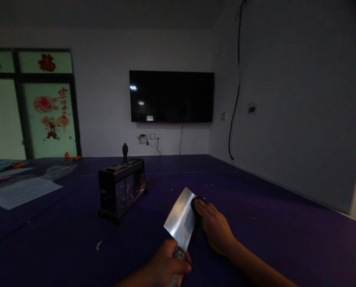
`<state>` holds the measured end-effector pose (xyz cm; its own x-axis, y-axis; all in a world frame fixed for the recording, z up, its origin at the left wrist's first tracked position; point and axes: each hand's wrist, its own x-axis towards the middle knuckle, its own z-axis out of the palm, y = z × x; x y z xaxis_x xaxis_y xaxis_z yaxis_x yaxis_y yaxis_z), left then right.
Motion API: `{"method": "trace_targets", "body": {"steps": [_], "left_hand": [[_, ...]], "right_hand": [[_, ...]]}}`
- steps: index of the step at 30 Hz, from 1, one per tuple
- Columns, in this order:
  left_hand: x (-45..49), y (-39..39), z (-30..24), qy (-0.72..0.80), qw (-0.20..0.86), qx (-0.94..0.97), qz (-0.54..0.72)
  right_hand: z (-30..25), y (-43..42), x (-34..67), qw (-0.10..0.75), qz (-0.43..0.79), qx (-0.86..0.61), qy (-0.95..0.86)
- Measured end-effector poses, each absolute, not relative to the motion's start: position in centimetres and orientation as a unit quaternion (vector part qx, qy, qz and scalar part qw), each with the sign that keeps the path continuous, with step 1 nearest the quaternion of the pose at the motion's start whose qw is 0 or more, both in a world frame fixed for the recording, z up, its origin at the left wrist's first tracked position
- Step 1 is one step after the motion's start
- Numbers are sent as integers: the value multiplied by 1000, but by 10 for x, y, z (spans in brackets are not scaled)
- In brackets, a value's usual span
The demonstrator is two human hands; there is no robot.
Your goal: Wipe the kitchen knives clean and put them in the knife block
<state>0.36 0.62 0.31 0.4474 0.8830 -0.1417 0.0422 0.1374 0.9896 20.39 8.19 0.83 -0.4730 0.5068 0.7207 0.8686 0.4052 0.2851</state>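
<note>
A cleaver [180, 219] with a broad shiny blade is tilted up in front of me over the purple table. My left hand [169, 265] is wrapped round its grey handle at the bottom of the view. My right hand [215, 225] is closed on a black and yellow cloth [197, 205], which is pressed against the right edge of the blade near its top. Most of the cloth is hidden under my fingers and palm. Further off to the left stands a black knife block [121, 189] with see-through sides. A dark handle [125, 153] sticks up from its top.
The purple table [70, 247] reaches to the walls. Papers [25, 192] and clear plastic [58, 171] lie at its left, with small orange items [18, 165] behind. A white scrap [98, 245] lies at front left. A black cable [235, 103] hangs on the right wall.
</note>
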Motion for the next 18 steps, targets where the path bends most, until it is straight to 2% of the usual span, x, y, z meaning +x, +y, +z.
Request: {"method": "trace_targets", "body": {"steps": [4,18], "left_hand": [[3,3,9,421,620,579,323],[1,1,20,444,582,638,239]], "right_hand": [[9,81,203,273,-337,-432,-791],[13,76,201,348,-306,-423,-779]]}}
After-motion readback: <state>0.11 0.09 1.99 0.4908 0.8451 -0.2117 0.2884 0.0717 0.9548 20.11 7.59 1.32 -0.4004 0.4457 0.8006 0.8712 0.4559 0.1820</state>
